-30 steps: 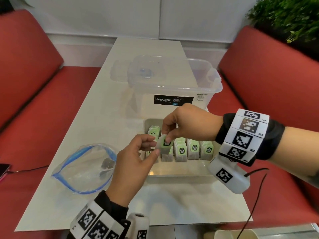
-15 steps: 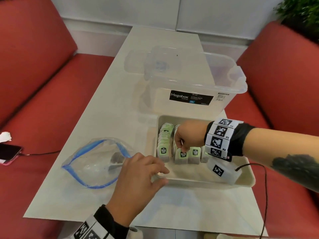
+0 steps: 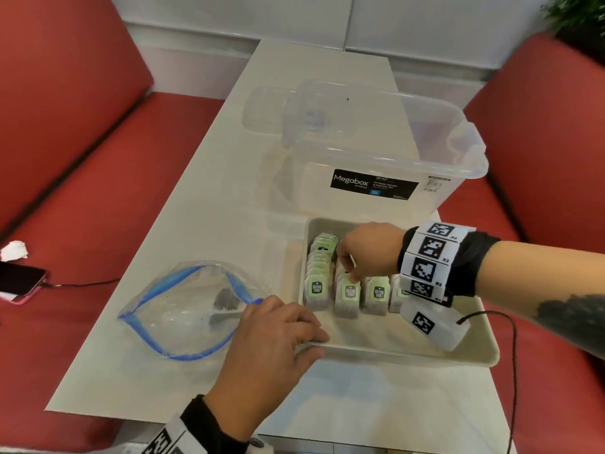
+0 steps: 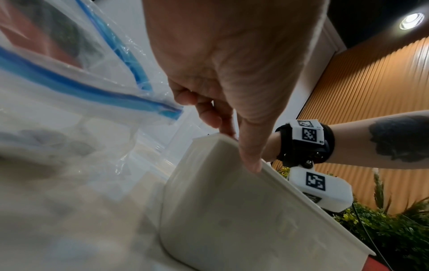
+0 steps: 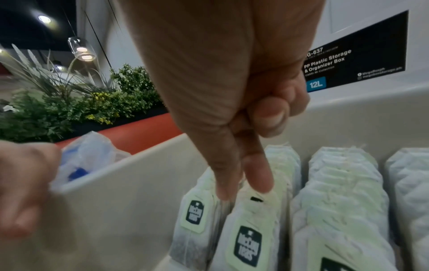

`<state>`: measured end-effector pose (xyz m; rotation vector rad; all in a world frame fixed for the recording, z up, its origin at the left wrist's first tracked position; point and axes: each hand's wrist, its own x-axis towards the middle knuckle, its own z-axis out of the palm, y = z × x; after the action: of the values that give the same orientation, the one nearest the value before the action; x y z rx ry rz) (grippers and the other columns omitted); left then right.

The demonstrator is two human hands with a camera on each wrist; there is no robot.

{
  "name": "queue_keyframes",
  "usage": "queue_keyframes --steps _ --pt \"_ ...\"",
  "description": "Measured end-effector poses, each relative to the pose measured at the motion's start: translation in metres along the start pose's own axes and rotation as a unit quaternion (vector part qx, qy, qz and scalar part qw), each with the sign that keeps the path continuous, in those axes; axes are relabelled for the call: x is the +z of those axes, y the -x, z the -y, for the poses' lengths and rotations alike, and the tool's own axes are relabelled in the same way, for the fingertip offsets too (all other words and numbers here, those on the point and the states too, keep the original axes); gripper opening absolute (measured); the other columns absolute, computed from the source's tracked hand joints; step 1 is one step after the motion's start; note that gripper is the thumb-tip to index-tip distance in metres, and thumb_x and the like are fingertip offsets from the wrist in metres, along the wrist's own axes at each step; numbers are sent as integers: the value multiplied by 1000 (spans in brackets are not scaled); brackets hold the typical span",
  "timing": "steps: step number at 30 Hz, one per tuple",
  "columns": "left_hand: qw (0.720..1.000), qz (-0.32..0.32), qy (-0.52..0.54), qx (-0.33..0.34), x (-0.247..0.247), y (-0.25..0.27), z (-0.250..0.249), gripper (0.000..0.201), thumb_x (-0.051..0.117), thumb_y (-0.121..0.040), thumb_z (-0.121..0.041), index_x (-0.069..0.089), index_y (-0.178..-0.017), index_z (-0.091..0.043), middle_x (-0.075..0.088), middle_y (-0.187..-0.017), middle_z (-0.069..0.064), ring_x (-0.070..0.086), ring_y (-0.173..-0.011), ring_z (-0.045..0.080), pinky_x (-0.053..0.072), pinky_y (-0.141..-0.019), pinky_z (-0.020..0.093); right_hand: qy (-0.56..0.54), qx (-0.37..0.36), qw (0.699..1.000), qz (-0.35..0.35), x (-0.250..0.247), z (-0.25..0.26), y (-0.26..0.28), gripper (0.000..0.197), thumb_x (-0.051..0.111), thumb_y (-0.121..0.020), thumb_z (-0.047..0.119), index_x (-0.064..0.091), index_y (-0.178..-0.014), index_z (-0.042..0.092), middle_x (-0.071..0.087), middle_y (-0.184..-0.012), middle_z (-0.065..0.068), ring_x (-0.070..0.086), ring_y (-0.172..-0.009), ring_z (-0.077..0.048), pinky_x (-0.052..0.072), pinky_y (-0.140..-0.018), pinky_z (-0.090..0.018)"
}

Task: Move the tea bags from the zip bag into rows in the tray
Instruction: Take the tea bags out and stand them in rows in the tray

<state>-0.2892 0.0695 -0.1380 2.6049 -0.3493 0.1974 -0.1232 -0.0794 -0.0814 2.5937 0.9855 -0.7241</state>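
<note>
A cream tray (image 3: 409,353) holds several rows of tea bags (image 3: 319,267) standing on edge with green tags. My right hand (image 3: 352,278) reaches down into it. Its thumb and forefinger (image 5: 241,190) pinch the top of the front tea bag (image 5: 250,229) in the second row from the left. My left hand (image 3: 294,332) rests relaxed on the tray's near-left corner, thumb on the rim (image 4: 274,176), holding nothing. To the left lies the open clear zip bag (image 3: 183,309) with a blue seal and a few tea bags (image 3: 226,303) inside.
A clear Megabox storage box (image 3: 386,158) stands right behind the tray, with its lid (image 3: 271,109) further back. Red benches flank the table. On the left bench lie a phone (image 3: 19,283) on a cable and a crumpled paper (image 3: 14,250). A wrist-camera cable (image 3: 514,355) hangs past the tray.
A second ago both hands held a tea bag above the tray. The right hand has carried it down into the second row, and the left hand has dropped to the tray's corner.
</note>
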Motion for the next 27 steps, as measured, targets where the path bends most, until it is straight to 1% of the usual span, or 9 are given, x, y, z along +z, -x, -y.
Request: queue_keyframes --steps 5,9,12,15,17,19,20,24,27 --pt "1000 2 20 -14 3 2 2 13 72 -70 -47 70 -82 -42 62 -83 -27 40 -77 -2 34 -68 19 -22 -64 990 125 1 6 16 25 63 -87 20 68 -112 22 55 -73 16 52 -54 5 32 -44 -6" --pt "1000 -1 24 -16 4 1 2 22 52 -75 -54 69 -82 -43 61 -84 -28 38 -80 -1 30 -70 14 -30 -82 976 201 10 12 17 40 54 -92 5 56 -130 17 62 -98 5 44 -40 22 32 -40 2" --pt "1000 -4 17 -16 5 2 2 26 47 -75 -54 70 -81 -42 61 -84 -28 38 -81 -1 28 -70 12 -26 -95 969 226 12 14 14 47 52 -93 3 48 -138 16 60 -127 -2 53 -59 3 33 -42 3" --pt "1000 -3 19 -21 6 2 3 26 47 -75 -55 70 -81 -43 61 -84 -28 38 -82 -1 28 -70 11 -2 -107 968 229 17 16 8 50 51 -93 5 43 -141 17 56 -134 1 55 -101 -10 31 -46 7" --pt "1000 -4 22 -21 7 2 3 28 46 -75 -55 70 -81 -43 61 -84 -28 38 -82 0 28 -71 11 13 -109 969 223 20 16 4 49 52 -93 6 45 -140 16 56 -134 1 54 -116 -15 36 -61 4" --pt "1000 -6 24 -18 7 2 3 26 48 -75 -54 70 -80 -43 61 -84 -28 39 -82 1 28 -71 11 30 -108 969 218 22 16 0 48 53 -91 7 46 -138 15 56 -133 0 53 -119 -17 40 -88 -14" --pt "1000 -7 24 -16 7 2 4 23 51 -74 -54 70 -80 -42 61 -84 -27 39 -82 1 28 -72 12 32 -108 970 216 22 16 -1 49 53 -91 6 46 -138 16 57 -133 0 52 -120 -18 40 -90 -16" --pt "1000 -8 23 -13 7 2 3 16 60 -71 -49 71 -80 -42 62 -84 -27 38 -81 0 27 -71 11 -3 -98 972 213 20 14 0 51 51 -92 3 42 -141 13 53 -137 -2 54 -113 -17 32 -54 8" --pt "1000 -10 24 -11 6 2 3 15 62 -70 -49 71 -79 -41 62 -83 -26 40 -78 -2 30 -67 15 -22 -79 974 212 18 16 3 54 51 -93 3 38 -143 15 52 -138 0 49 -83 -6 33 -42 5"
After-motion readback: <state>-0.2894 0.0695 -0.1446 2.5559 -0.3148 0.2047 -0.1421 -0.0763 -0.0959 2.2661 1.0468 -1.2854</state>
